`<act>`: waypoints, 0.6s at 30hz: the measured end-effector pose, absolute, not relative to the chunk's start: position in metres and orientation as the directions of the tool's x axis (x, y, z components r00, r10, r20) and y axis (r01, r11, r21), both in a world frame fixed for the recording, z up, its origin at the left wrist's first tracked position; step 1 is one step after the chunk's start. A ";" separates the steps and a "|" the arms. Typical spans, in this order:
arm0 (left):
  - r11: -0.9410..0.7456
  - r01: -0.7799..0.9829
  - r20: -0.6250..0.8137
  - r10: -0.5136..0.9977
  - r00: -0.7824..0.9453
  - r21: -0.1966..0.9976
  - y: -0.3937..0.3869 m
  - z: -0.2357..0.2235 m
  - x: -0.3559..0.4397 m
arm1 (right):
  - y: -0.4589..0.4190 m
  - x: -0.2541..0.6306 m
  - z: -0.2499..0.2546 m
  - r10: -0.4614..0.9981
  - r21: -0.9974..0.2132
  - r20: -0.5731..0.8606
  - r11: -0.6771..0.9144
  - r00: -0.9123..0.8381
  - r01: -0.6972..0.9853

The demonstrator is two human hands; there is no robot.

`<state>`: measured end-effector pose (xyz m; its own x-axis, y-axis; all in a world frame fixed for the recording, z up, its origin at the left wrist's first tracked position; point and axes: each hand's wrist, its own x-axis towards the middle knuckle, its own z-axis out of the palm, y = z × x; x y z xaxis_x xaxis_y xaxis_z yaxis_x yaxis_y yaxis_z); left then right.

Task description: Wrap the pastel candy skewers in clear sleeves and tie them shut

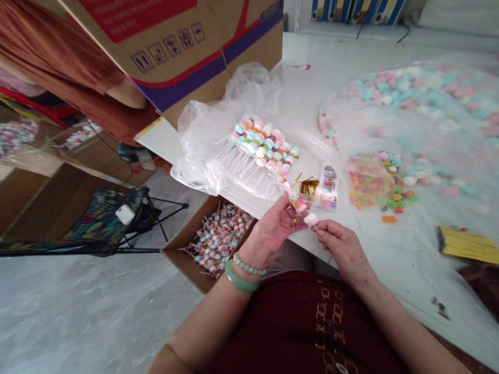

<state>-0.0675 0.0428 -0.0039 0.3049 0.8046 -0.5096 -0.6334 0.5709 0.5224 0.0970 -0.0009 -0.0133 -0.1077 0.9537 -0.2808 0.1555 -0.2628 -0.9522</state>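
Note:
My left hand (273, 226) grips a short stick threaded with pastel candies (297, 204). My right hand (339, 249) pinches a pink-and-white round candy (311, 219) close to the tip of that stick. A jade bangle (241, 276) and a pale bead bracelet (249, 265) circle my left wrist. Just beyond my hands, a pile of finished candy skewers (259, 143) lies on crumpled clear plastic (198, 145). Small gold twist ties (307, 187) and a small printed packet (328, 187) sit near my fingers.
A large clear bag of pastel candies (409, 91) covers the white table's right side. Loose colored candies (395, 195) and a bag of gummies (370, 182) lie nearer. A yellow bundle (468, 245) is at right. A cardboard box of skewers (218, 239) sits below the table edge; another box (175, 47) overhangs at the top left.

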 end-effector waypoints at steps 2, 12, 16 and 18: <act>0.638 -0.608 -0.535 0.756 0.376 0.473 0.047 -0.002 -0.076 | -0.001 0.099 -0.015 0.948 -0.950 -0.296 -0.280 -0.117 0.136; 0.441 -0.633 -0.489 0.865 0.111 0.637 0.050 0.008 -0.068 | 0.001 0.099 -0.016 0.976 -0.952 -0.216 -0.201 -0.041 0.231; 0.401 -0.638 -0.465 0.882 0.075 0.657 0.043 0.003 -0.055 | -0.001 0.096 -0.017 0.996 -0.947 -0.085 -0.068 -0.040 0.315; 0.400 -0.648 -0.450 0.888 0.098 0.648 0.039 0.000 -0.049 | -0.003 0.093 -0.017 0.997 -0.922 0.019 0.045 -0.070 0.386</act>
<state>-0.0495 0.0388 -0.0001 0.0984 0.8876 -0.4501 -0.6477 0.4005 0.6481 0.0935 -0.0026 -0.0165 -0.0699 0.9974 0.0191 0.3856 0.0446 -0.9216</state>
